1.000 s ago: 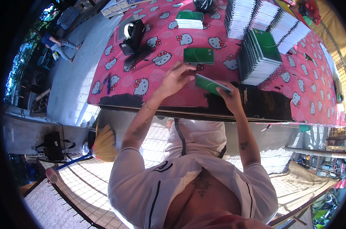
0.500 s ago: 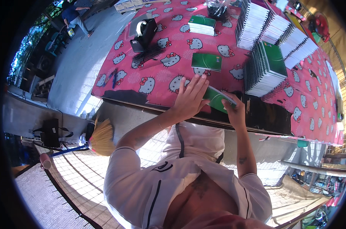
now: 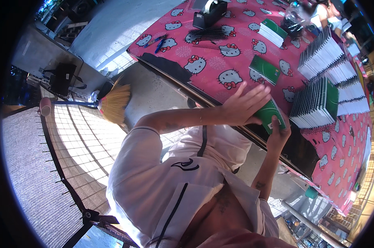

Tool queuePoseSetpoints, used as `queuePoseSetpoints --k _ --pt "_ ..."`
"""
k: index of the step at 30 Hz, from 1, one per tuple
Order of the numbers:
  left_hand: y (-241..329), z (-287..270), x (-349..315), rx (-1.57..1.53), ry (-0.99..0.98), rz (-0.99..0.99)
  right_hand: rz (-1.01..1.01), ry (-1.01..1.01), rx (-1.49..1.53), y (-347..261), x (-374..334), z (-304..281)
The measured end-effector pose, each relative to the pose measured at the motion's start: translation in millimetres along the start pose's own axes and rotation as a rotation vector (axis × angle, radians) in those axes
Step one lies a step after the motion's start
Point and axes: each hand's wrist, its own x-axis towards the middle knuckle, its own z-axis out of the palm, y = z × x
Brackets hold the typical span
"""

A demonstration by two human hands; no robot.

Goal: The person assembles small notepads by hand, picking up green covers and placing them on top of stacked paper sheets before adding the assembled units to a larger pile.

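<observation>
A green-covered notebook (image 3: 266,111) is at the table's near edge, tilted between my hands. My right hand (image 3: 279,133) grips its lower right end, thumb on the cover. Across its upper left part lies my left hand (image 3: 245,105), fingers stretched out and slightly blurred. Just beyond, another green spiral notebook (image 3: 265,70) lies flat on the pink patterned tablecloth (image 3: 217,63). To the right stands a tall stack of spiral notebooks (image 3: 313,105) with a green cover on its side. The near notebook's spine is partly hidden by my hands.
More white-paged notebook stacks (image 3: 322,53) stand farther right. A small green-topped stack (image 3: 272,33), a black tape dispenser (image 3: 210,14), loose black spiral coils (image 3: 209,34) and pens (image 3: 160,44) lie farther back. Another person (image 3: 322,15) is at the far right. A broom (image 3: 116,103) stands left.
My view has turned, so the table now slants down to the right. My left hand stays over the notebook and my right hand keeps its grip. Another person appears at the far right.
</observation>
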Motion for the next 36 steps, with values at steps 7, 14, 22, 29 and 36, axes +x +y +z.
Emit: queuePoseSetpoints --k 7,14,22,29,36 --pt "10.4 10.1 -12.2 -0.132 -0.062 0.098 0.067 -0.003 0.166 2.5 -1.4 -5.0" --pt "17.6 8.1 -2.3 -0.109 -0.012 0.049 0.089 -0.033 0.230 -10.0 1.5 -4.7" --pt "17.3 -0.4 -0.9 -0.103 -0.049 0.122 0.038 -0.057 0.105 -1.9 2.3 -11.3" --pt "-31.7 -0.9 39.1 -0.073 -0.117 0.196 0.080 -0.213 -0.117 22.5 14.4 -15.5" --pt "-0.3 5.6 12.7 -0.005 -0.124 0.091 0.174 -0.277 -0.058 28.6 11.3 -13.1"
